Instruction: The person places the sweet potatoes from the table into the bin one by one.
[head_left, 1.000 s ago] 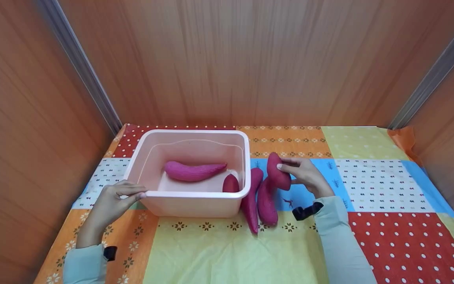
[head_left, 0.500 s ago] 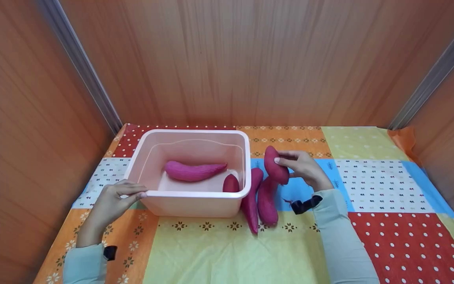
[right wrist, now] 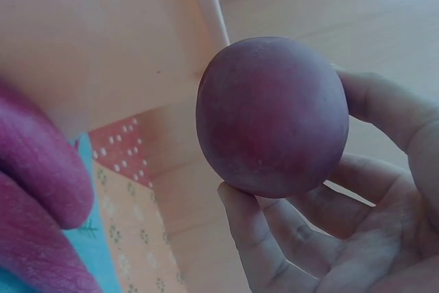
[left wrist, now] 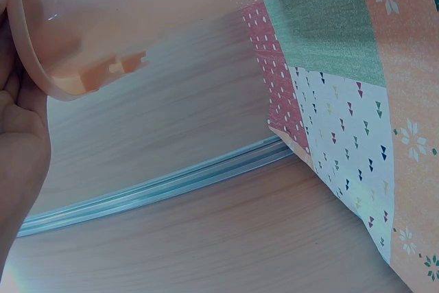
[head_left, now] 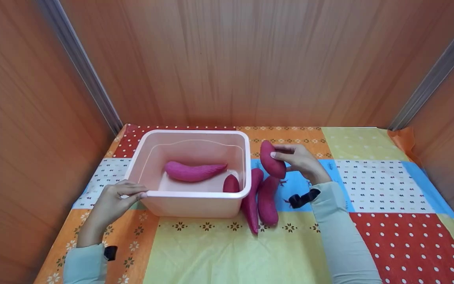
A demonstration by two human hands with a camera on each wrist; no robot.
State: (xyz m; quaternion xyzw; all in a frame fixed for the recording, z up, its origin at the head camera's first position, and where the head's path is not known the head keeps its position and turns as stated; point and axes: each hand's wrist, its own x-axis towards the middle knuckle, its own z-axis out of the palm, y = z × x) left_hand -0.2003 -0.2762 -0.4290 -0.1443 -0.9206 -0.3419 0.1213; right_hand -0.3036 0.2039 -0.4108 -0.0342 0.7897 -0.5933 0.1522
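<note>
My right hand point(head_left: 305, 163) holds a sweet potato point(head_left: 273, 159) between thumb and fingers, raised just right of the pink plastic tub point(head_left: 195, 205). In the right wrist view this sweet potato point(right wrist: 273, 118) shows its rounded end. At the tub's near left corner, my left hand point(head_left: 112, 205) pinches the rim. Inside the tub lie a long curved sweet potato point(head_left: 193, 172) and a darker one point(head_left: 231, 184), partly hidden by the front wall. Against the tub's right side rest two more, a slender sweet potato point(head_left: 252, 205) and a thicker one point(head_left: 268, 203).
A patchwork-print cloth point(head_left: 227, 252) covers the table. Wood-grain panels point(head_left: 227, 63) rise at the back and both sides, with metal strips point(head_left: 89, 67) at the corners. A bunched orange bit of cloth point(head_left: 402, 140) sits at the far right edge.
My right hand has lifted the sweet potato up and slightly left, away from the thicker one beneath it. My left hand and the tub have stayed put.
</note>
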